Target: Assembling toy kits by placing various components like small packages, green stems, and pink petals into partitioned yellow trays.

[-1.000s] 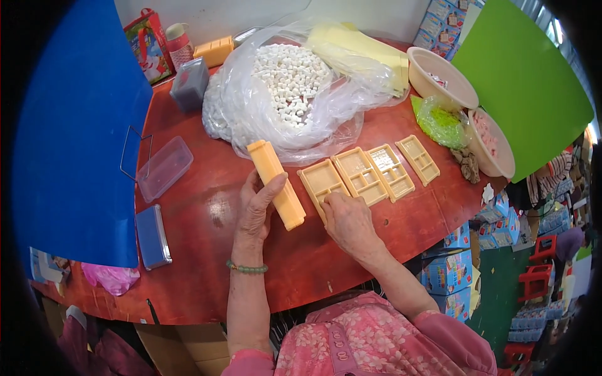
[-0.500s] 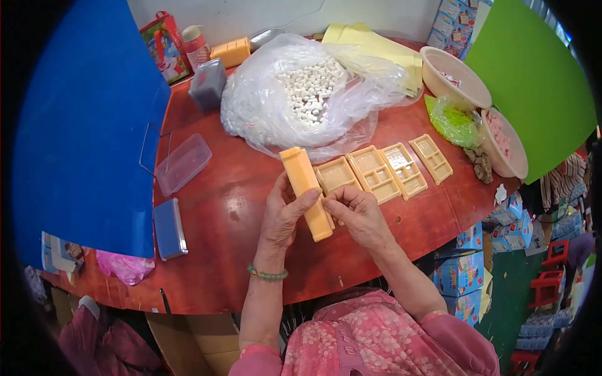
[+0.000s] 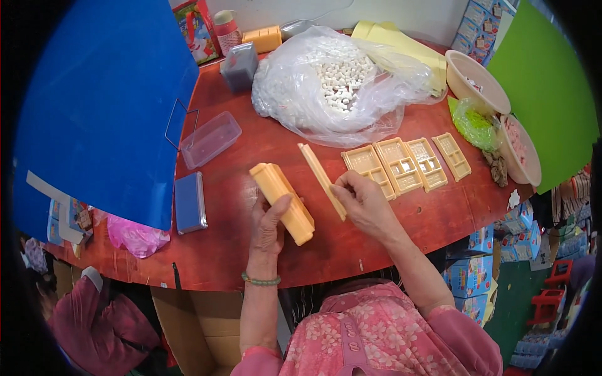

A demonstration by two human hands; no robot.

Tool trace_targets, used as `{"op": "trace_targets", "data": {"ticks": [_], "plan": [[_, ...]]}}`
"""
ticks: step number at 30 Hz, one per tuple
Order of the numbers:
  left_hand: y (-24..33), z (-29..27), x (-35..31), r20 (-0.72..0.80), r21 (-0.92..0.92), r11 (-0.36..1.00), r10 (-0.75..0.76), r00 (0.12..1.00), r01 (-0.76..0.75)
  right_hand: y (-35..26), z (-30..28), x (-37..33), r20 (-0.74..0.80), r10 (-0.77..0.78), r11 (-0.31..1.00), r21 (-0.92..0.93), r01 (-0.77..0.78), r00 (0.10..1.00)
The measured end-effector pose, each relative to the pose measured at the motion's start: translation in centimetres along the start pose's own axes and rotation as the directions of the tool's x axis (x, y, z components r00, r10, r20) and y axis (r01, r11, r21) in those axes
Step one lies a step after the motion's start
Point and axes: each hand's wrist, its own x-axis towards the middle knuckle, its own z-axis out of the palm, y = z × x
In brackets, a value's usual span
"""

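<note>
My left hand (image 3: pixel 266 229) is closed round a stack of orange plastic compartment trays (image 3: pixel 283 199), held tilted above the red table. Between the fingers and thumb of my right hand (image 3: pixel 369 205) is a single orange compartment tray (image 3: pixel 318 175), seen edge-on and apart from the stack. Beyond that hand, several like trays lie in a row; the nearest one is a divided tray (image 3: pixel 369 164), and the far right one is a narrower tray (image 3: pixel 453 156). My right hand partly covers the near edge of the closest.
A large clear bag (image 3: pixel 282 94) of small white pieces (image 3: pixel 345 81) lies at the back. At right stand two bowls (image 3: pixel 495 97) and a green bag (image 3: pixel 471 122). A clear box (image 3: pixel 213 139) and a blue case (image 3: pixel 190 202) sit at left, beside a blue panel (image 3: pixel 106 106).
My right hand has drawn a single tray away from the stack, to the right. My left hand keeps the stack, now slightly further left. The whole view has shifted.
</note>
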Motion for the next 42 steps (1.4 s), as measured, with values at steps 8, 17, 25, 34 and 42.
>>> {"op": "trace_targets", "data": {"ticks": [8, 17, 25, 34, 42], "plan": [[-0.5, -2.0, -1.7, -0.021, -0.004, 0.998, 0.064, 0.998, -0.064, 2.0, 3.8, 0.8, -0.006, -0.145, 0.864, -0.489, 0.123, 0.989], [-0.5, -2.3, -3.7, 0.005, -0.105, 0.994, -0.017, 1.0, 0.017, 1.6, 4.2, 0.0, -0.038, -0.161, 0.812, -0.573, 0.111, 0.986], [-0.7, -1.2, -4.8, -0.068, -0.119, 0.991, 0.06, 0.996, -0.068, -2.2, 4.3, -3.1, 0.342, 0.021, 0.965, 0.239, -0.108, 0.94], [-1.6, -0.6, -6.2, -0.032, 0.024, 0.998, 0.055, 0.998, -0.054, -1.1, 4.5, -5.1, 0.294, 0.019, 0.97, 0.224, -0.089, 0.955], [-2.0, -1.9, -6.2, -0.034, -0.07, 0.997, 0.025, 0.999, -0.028, -0.9, 3.6, -4.8, 0.148, -0.113, 0.989, 0.108, 0.097, 0.983]]}}
